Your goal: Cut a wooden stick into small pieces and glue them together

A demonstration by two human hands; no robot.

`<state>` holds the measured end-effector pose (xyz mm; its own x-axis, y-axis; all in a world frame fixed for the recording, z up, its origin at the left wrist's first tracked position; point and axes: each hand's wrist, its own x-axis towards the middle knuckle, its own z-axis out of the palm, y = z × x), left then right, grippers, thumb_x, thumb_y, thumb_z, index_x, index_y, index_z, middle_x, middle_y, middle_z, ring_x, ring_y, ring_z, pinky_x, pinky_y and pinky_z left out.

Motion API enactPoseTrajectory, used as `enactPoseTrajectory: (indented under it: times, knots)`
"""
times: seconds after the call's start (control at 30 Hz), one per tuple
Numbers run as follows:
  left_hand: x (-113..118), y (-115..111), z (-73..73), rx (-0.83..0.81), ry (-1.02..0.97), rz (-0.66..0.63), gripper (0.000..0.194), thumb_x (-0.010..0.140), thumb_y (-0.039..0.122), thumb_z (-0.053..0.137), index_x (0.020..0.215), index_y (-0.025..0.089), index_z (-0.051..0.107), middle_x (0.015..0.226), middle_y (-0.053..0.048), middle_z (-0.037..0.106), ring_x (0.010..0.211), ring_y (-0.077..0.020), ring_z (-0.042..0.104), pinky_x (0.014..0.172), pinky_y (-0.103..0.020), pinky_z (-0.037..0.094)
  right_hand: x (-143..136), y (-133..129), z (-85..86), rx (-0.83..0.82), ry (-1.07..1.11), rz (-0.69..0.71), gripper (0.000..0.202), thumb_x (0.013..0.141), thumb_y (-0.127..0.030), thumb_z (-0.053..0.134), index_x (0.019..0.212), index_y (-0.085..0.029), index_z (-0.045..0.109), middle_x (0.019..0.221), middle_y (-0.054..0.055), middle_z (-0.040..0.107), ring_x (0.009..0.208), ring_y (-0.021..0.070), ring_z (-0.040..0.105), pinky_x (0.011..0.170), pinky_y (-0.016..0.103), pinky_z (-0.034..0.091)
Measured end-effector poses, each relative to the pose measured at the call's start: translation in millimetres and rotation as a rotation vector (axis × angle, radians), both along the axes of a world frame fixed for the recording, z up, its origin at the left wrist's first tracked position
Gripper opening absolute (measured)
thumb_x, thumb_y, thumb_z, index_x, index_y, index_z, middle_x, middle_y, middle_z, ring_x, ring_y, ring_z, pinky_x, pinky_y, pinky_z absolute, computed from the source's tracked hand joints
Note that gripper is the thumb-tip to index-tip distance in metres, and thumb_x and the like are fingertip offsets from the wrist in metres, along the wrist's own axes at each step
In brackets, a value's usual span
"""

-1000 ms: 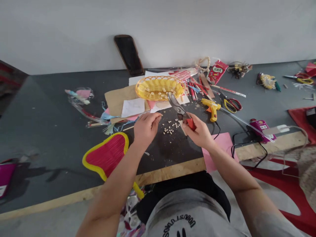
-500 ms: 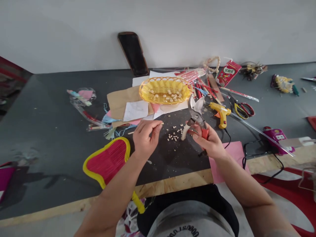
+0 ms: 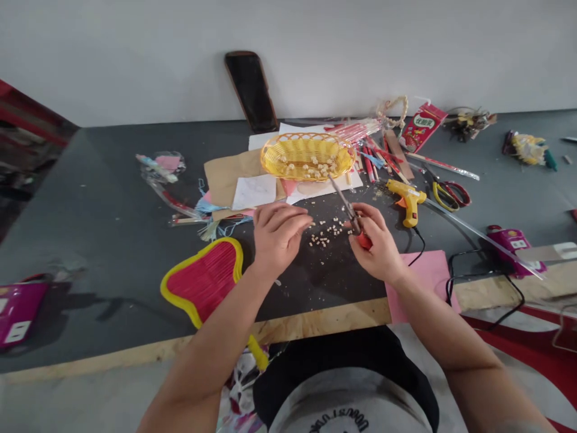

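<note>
At the pale wooden front edge of the dark grey table, a pink paper sheet hangs slightly over, partly under the right forearm. A magenta ribbed panel with a fuzzy yellow border lies left of the left forearm, its yellow stem crossing that edge. Farther in, the left hand is half closed, fingers bent together and thumb close beneath them; whether a small piece sits between the fingertips, I cannot tell. The right hand is curled around the red handle of the metal pruning shears, which are held above the table, blades pointing away from the front edge toward the basket; how far the blades stand apart cannot be told. Between the 2 hands, short pale cut pieces lie scattered on the table. To the right are a yellow glue gun and scissors with yellow and red handles. Beyond the hands, a yellow oval woven basket stands on paper sheets, more pale bits inside it. Near the back edge, a red drink carton leans at right, and a black phone leans against the light wall.
</note>
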<state>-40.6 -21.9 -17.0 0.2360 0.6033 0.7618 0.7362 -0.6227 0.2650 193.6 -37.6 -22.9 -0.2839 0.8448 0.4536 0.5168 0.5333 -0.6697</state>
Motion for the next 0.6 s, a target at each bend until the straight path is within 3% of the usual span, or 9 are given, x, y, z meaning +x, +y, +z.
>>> enactPoseTrajectory:
  times: [0.1, 0.2, 0.33, 0.47, 0.6]
  knots:
    - [0, -2, 1.4, 0.023, -0.018, 0.015, 0.011, 0.089, 0.019, 0.067, 0.091, 0.027, 0.073, 0.094, -0.003, 0.074, 0.089, -0.0181, 0.067, 0.083, -0.034, 0.053, 2, 4, -1.7, 0.028, 0.069, -0.068, 0.023, 0.084, -0.01, 0.056, 0.101, -0.024, 0.06, 0.126, 0.013, 0.057, 0.124, 0.0268, 0.057, 0.1, 0.045, 0.053]
    - [-2, -4, 4.3, -0.077, -0.128, -0.005, 0.013, 0.094, 0.021, 0.06, 0.095, 0.024, 0.073, 0.099, -0.004, 0.072, 0.084, -0.0141, 0.069, 0.079, -0.027, 0.056, 5, 7, -2.9, 0.04, 0.119, -0.122, 0.023, 0.083, -0.01, 0.057, 0.101, -0.025, 0.06, 0.122, 0.012, 0.058, 0.122, 0.0255, 0.058, 0.098, 0.043, 0.054]
    - [-8, -2, 11.3, -0.135, -0.202, -0.02, 0.013, 0.095, 0.024, 0.059, 0.098, 0.023, 0.072, 0.101, -0.005, 0.075, 0.094, -0.0167, 0.071, 0.089, -0.03, 0.056, 8, 9, -4.3, 0.032, 0.176, -0.176, 0.027, 0.082, -0.009, 0.058, 0.103, -0.025, 0.062, 0.124, 0.01, 0.059, 0.119, 0.0239, 0.06, 0.101, 0.044, 0.052]
    - [-16, -3, 14.1, -0.25, -0.087, -0.046, 0.014, 0.094, 0.027, 0.061, 0.097, 0.021, 0.073, 0.099, -0.006, 0.077, 0.096, -0.0189, 0.072, 0.089, -0.03, 0.055, 13, 11, -3.8, 0.031, 0.254, -0.263, 0.027, 0.08, -0.01, 0.06, 0.101, -0.025, 0.063, 0.124, 0.008, 0.058, 0.118, 0.0239, 0.059, 0.102, 0.046, 0.05]
    - [-27, -9, 6.2, -0.449, 0.132, -0.075, 0.022, 0.096, 0.031, 0.055, 0.098, 0.019, 0.074, 0.101, -0.007, 0.076, 0.093, -0.0207, 0.072, 0.081, -0.031, 0.056, 18, 13, -4.0, 0.004, 0.319, -0.302, 0.026, 0.08, -0.011, 0.06, 0.101, -0.025, 0.063, 0.119, 0.007, 0.058, 0.11, 0.0223, 0.06, 0.096, 0.043, 0.052]
